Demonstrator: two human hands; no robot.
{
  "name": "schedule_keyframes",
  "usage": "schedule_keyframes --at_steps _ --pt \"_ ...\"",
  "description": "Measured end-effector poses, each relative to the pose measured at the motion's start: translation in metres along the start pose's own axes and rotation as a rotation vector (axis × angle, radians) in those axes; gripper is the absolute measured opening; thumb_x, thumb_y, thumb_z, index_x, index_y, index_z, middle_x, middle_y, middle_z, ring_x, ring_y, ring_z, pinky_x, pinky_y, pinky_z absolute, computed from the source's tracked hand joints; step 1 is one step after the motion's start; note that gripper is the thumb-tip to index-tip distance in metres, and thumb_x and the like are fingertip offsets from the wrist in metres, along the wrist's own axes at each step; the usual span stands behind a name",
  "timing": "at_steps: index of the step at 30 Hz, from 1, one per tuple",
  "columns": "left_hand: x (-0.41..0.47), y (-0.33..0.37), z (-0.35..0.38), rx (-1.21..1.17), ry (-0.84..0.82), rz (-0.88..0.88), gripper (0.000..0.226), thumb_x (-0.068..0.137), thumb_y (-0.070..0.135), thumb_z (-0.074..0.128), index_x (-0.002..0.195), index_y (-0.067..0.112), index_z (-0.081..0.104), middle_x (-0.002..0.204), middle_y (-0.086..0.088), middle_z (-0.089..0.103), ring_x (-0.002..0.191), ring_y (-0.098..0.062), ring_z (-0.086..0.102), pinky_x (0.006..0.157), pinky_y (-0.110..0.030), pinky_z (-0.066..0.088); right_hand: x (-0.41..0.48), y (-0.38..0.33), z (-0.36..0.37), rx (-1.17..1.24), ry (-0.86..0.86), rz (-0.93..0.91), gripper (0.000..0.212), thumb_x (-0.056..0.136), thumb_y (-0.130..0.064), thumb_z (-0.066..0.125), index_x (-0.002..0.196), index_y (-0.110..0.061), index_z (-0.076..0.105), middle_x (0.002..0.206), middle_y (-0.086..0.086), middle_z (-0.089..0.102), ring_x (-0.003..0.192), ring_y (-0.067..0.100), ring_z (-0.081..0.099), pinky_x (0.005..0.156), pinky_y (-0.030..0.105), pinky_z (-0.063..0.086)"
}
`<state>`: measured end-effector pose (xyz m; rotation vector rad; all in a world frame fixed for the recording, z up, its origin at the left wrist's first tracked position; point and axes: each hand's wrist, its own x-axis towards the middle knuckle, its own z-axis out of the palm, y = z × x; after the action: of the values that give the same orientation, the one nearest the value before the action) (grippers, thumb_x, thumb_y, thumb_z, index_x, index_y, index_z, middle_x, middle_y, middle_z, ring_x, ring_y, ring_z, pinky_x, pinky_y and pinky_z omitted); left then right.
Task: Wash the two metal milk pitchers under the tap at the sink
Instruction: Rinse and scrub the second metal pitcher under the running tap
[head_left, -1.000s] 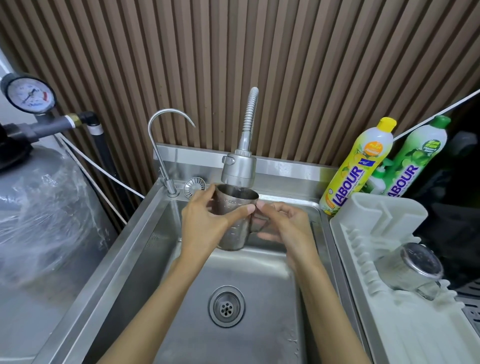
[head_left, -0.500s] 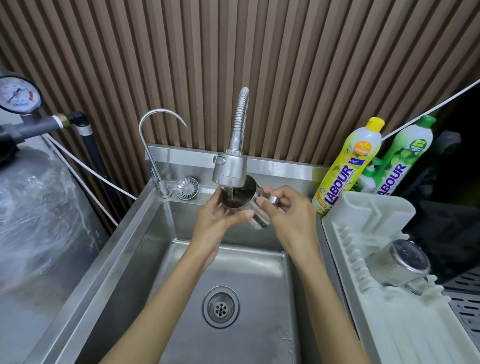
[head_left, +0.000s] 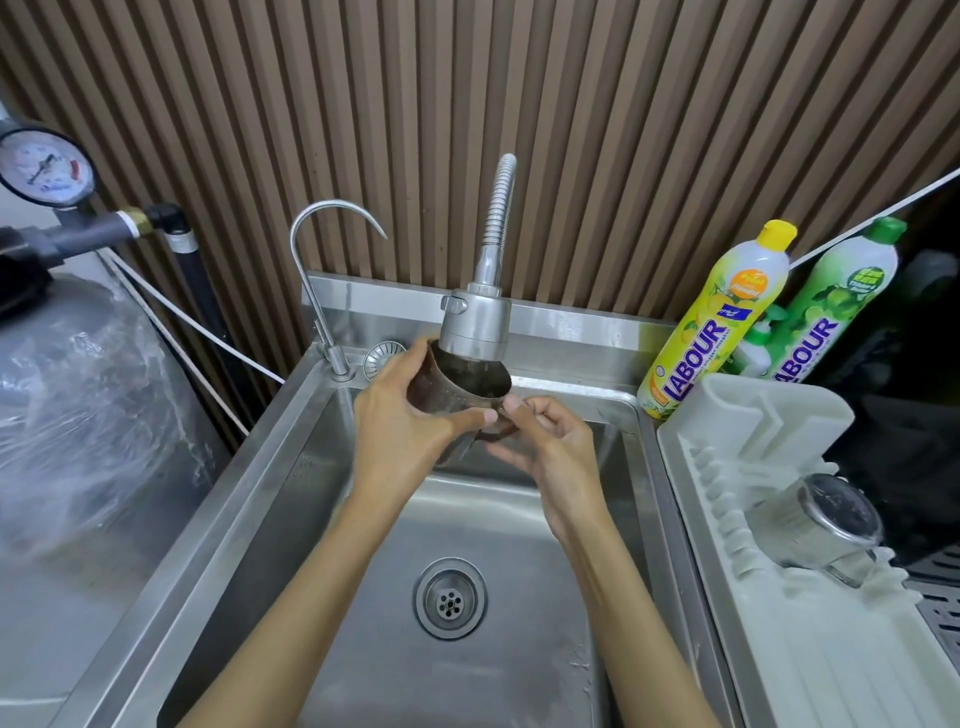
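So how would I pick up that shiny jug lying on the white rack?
The second pitcher lies on its side in the drying rack, base facing up and towards the sink. Probably best to come from above and wrap your fingers around its round body. I can't make out a handle clearly, so don't count on one.

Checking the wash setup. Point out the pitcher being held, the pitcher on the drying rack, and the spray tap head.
held pitcher (head_left: 441, 387), head view, on its outer wall below the rim
pitcher on the rack (head_left: 826, 512), head view, on its upturned base
spray tap head (head_left: 475, 327), head view, on its metal body
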<state>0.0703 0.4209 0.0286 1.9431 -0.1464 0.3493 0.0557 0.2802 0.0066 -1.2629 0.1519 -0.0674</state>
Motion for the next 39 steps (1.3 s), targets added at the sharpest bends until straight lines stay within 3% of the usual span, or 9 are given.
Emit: schedule_keyframes --at_steps 4,8,14,20,23,26,28,34,39 --pt "-0.006 0.002 -0.001 0.097 0.040 -0.094 0.064 0.047 0.070 0.072 0.094 0.028 0.068 0.087 0.009 0.071 0.085 -0.007 0.066 0.082 -0.030 0.054 -0.006 -0.016 0.000 -0.126 0.084 -0.011 0.021 0.083 -0.018 0.069 0.069 -0.010 0.055 0.080 0.004 0.073 0.075 0.009 0.071 0.055 0.034 0.060" --pt "-0.010 0.005 0.000 -0.065 -0.061 -0.188 0.039 0.054 0.055 0.082 0.085 0.032 0.073 0.077 0.014 0.074 0.080 0.006 0.067 0.075 -0.007 0.046 -0.012 -0.030 -0.001 -0.353 0.204 -0.065 0.024 0.077 -0.023 0.075 0.068 -0.009 0.057 0.081 0.013 0.072 0.072 0.017 0.072 0.046 0.031 0.057" --pt "-0.004 -0.011 0.012 -0.518 -0.343 -0.281 0.052 0.058 0.024 0.085 0.107 0.020 0.070 0.105 0.003 0.073 0.105 -0.010 0.065 0.093 -0.021 0.045 -0.018 -0.042 -0.002 -0.785 0.321 -0.356 0.026 0.074 -0.032 0.075 0.061 -0.022 0.056 0.064 -0.003 0.066 0.068 0.018 0.067 0.067 0.038 0.055" --pt "-0.002 -0.017 0.033 -0.613 -0.130 -0.196 0.065 0.064 -0.012 0.075 0.123 0.009 0.055 0.106 0.006 0.071 0.105 -0.007 0.064 0.090 -0.015 0.047 -0.006 -0.030 -0.001 -0.447 0.197 -0.307 0.023 0.082 -0.010 0.068 0.069 -0.021 0.052 0.094 -0.019 0.067 0.091 0.001 0.066 0.082 0.014 0.050" --pt "0.000 -0.015 0.031 -0.510 -0.038 -0.119 0.076 0.059 -0.006 0.082 0.127 0.011 0.052 0.112 0.008 0.068 0.112 -0.010 0.062 0.099 -0.020 0.045 0.005 -0.016 0.001 -0.182 0.126 -0.195 0.021 0.086 -0.004 0.062 0.073 -0.011 0.047 0.101 -0.015 0.069 0.098 0.002 0.065 0.088 0.018 0.048" --pt "-0.001 -0.012 0.021 -0.307 0.042 -0.008 0.069 0.053 0.018 0.088 0.114 0.032 0.057 0.104 0.018 0.068 0.103 -0.001 0.061 0.091 -0.015 0.044 0.010 -0.009 0.002 -0.034 0.074 -0.114 0.022 0.087 -0.004 0.061 0.070 -0.010 0.048 0.107 0.003 0.070 0.103 0.015 0.065 0.095 0.035 0.051" --pt "-0.003 -0.007 0.015 -0.149 0.094 0.055 0.067 0.051 0.031 0.090 0.111 0.029 0.060 0.099 0.016 0.065 0.095 0.006 0.058 0.086 -0.008 0.041 0.008 -0.009 0.002 0.017 0.044 -0.066 0.021 0.087 -0.006 0.060 0.070 -0.009 0.049 0.094 0.007 0.070 0.093 0.017 0.067 0.088 0.039 0.055" --pt "-0.010 0.001 0.009 -0.016 0.181 0.091 0.051 0.054 0.043 0.086 0.097 0.024 0.067 0.081 0.017 0.059 0.078 0.009 0.056 0.072 0.000 0.037 -0.004 -0.015 0.001 -0.078 0.102 -0.011 0.022 0.084 -0.017 0.067 0.069 -0.010 0.053 0.082 0.002 0.074 0.081 0.013 0.071 0.058 0.034 0.060" --pt "-0.008 -0.006 0.010 -0.222 -0.014 -0.078 0.050 0.049 0.054 0.081 0.092 0.031 0.070 0.085 0.011 0.072 0.079 0.005 0.065 0.079 -0.010 0.047 -0.013 -0.026 -0.003 -0.381 0.300 -0.110 0.027 0.076 -0.029 0.076 0.068 -0.008 0.060 0.077 0.012 0.072 0.078 0.023 0.071 0.053 0.035 0.059"
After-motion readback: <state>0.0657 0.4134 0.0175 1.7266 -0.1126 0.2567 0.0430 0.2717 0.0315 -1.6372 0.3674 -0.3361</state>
